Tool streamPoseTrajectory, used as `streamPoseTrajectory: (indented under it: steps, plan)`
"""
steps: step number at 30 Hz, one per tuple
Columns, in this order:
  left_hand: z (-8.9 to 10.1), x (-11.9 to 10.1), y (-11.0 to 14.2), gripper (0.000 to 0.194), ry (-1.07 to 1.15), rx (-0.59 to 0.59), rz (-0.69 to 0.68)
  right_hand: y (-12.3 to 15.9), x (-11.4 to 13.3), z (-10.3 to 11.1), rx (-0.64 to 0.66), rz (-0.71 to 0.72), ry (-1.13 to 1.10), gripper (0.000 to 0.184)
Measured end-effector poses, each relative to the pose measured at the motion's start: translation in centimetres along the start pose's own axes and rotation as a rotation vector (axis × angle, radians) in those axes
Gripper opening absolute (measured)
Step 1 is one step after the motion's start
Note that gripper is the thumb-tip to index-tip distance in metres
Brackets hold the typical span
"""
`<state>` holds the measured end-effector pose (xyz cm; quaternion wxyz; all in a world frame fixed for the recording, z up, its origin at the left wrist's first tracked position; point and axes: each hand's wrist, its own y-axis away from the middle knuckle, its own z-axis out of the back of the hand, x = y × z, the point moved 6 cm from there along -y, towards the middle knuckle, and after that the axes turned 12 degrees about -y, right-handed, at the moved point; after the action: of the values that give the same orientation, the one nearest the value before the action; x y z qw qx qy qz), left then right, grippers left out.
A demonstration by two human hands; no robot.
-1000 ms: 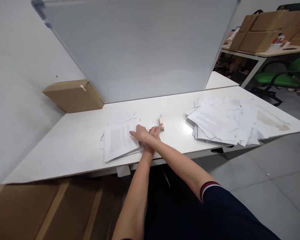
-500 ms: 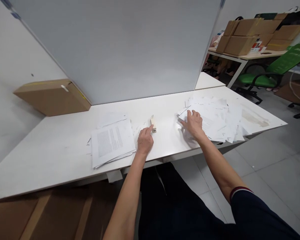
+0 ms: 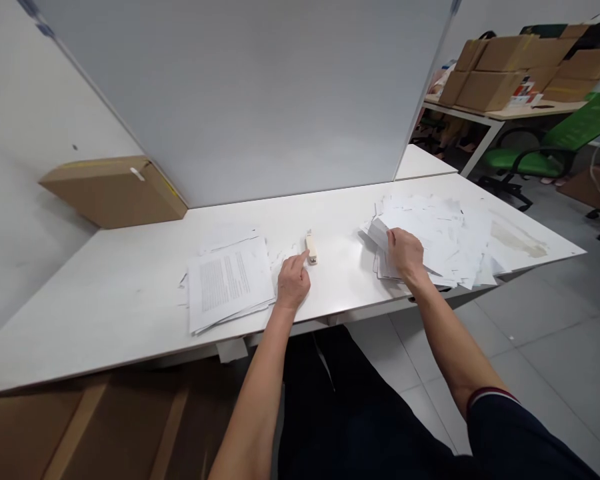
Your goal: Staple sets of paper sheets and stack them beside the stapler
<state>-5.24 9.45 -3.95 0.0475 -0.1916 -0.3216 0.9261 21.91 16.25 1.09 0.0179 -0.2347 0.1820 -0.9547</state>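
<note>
My right hand (image 3: 407, 255) pinches the edge of a paper sheet (image 3: 379, 231), whose left part is raised and bent above a loose, spread pile of papers (image 3: 445, 227). My left hand (image 3: 293, 281) rests on the table, index finger stretched out to the near end of a cream stapler (image 3: 311, 248), the other fingers partly bent. It does not grip the stapler. To the left of that hand lies a neater stack of printed sheets (image 3: 230, 283), its lower sheets slightly askew.
Both hands work over a white table (image 3: 105, 300) backed by a large pale panel (image 3: 260, 100). A cardboard box (image 3: 120, 193) leans at the back left. More boxes (image 3: 490, 87) stand on another desk, near a green chair (image 3: 525, 157). Cardboard (image 3: 130, 427) sits below the table.
My right hand has gone from lying spread on the paper pile to pinching a sheet and lifting its edge. The left hand stays by the stapler. The view has shifted slightly.
</note>
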Motion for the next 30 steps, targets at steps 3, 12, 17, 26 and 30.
streamPoseTrajectory:
  steps: [3,12,17,26,30]
  plan:
    - [0.5,0.1,-0.2,0.040,0.143,-0.007,0.044,2.4,2.4,2.9,-0.128,0.158,-0.153,0.038]
    - [0.9,-2.2,1.9,0.066,1.190,0.282,0.455,8.2,8.5,6.4,-0.032,0.077,-0.870,0.028]
    - [1.4,-3.5,1.9,0.037,1.346,0.330,0.670,6.7,7.1,3.1,0.012,-0.079,-1.130,0.025]
    - [-0.5,-1.7,1.5,0.041,1.344,0.224,0.765,4.1,2.8,1.8,0.088,-0.059,-0.913,0.046]
    - [-0.9,-0.1,2.2,0.044,1.319,0.109,0.861,0.8,-0.6,2.3,0.017,0.042,-0.251,0.033]
